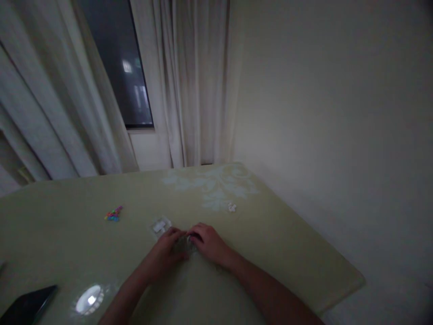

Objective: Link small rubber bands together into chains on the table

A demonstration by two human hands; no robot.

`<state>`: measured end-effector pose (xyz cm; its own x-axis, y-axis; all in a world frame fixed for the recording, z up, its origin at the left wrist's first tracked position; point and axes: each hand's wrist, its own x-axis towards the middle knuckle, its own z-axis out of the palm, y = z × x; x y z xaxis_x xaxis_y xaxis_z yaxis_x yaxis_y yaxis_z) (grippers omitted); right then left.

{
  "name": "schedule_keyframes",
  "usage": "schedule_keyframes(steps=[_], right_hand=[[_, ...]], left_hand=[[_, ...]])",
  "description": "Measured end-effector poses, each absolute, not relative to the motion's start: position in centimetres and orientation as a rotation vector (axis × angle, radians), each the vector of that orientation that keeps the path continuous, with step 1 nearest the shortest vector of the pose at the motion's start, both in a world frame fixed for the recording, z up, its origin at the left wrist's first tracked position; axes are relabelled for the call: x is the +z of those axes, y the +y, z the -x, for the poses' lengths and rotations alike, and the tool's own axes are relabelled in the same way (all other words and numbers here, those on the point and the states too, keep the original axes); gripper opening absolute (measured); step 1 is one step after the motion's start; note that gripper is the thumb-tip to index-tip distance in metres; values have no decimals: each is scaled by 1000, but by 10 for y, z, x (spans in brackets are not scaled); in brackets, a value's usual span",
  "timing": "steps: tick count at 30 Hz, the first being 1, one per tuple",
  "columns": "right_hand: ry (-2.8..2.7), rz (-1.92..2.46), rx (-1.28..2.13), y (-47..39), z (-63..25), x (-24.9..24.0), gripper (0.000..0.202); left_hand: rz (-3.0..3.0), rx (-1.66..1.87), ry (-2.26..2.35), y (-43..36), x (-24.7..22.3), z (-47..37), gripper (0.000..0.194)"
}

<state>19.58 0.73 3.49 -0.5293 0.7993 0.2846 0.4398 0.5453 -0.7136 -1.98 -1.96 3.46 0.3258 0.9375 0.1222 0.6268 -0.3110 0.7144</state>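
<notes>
My left hand (pixel 168 249) and my right hand (pixel 209 243) meet low over the middle of the table. Between their fingertips is a small see-through thing (pixel 190 245), mostly covered and too dim to name. My right thumb and forefinger pinch its upper right side, while the left fingers curl round its left side. Just beyond my left hand lies a clear packet (pixel 160 225) with white pieces showing in it.
A cluster of small coloured pieces (pixel 113 214) lies left of my hands, and small white pieces (pixel 232 207) lie to the right. A dark flat device (pixel 29 304) rests at the table's (pixel 270 253) near left. Curtains (pixel 189 81) and a wall (pixel 331 113) bound the table.
</notes>
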Motion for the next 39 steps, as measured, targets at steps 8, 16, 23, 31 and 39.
schedule_keyframes(steps=[8, 16, 23, 31, 39], right_hand=[[-2152, 1065, 883, 16, -220, 47, 61], [-2330, 1128, 669, 17, -215, 38, 15], [-2176, 1030, 731, 17, -212, 47, 23], [-2107, 949, 769, 25, -222, 45, 32], [-2450, 1057, 605, 21, -230, 41, 77]], left_hand=[[-2052, 833, 1544, -13, 24, -18, 21], [-2013, 944, 1413, -16, 25, -20, 22], [-1865, 1016, 1387, -12, 26, 4, 35], [-1927, 927, 1411, -15, 31, 13, 40], [-2246, 699, 1499, -19, 23, -1, 69]])
